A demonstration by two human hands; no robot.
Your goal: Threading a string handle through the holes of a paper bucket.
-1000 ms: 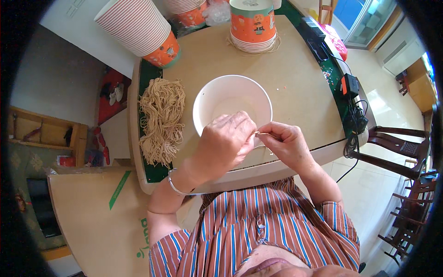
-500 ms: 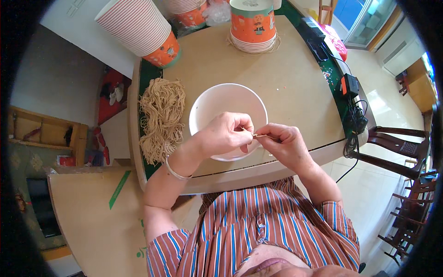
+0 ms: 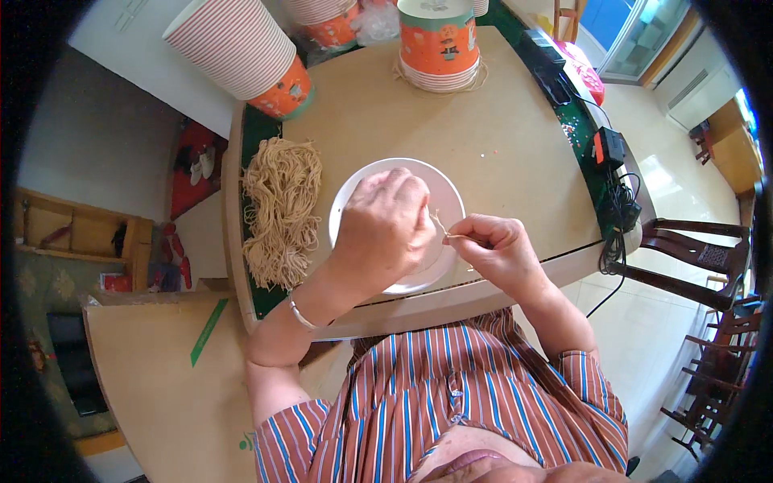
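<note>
My right hand (image 3: 503, 251) pinches a thin tan string (image 3: 439, 224) between thumb and fingers, just right of a white bowl (image 3: 448, 187). A short end of this string stands up from the pinch, close to my left hand. My left hand (image 3: 385, 219) is curled closed over the bowl, back of the hand up. What its fingers hold, if anything, is hidden beneath it. Left of the bowl lies a thick bundle of tan strings (image 3: 282, 205). The inside of the bowl is largely covered by my left hand.
A tall stack of striped orange paper cups (image 3: 241, 56) leans at the back left. Another orange cup stack (image 3: 439, 48) stands upside down at the back, with string around its base. Black cables and an adapter (image 3: 609, 150) lie along the right table edge. A cardboard box (image 3: 161, 346) is at left.
My left hand has turned over and come up, its back now facing up and its fingers hidden. The bowl has shifted slightly nearer. My right hand keeps its pinch in place.
</note>
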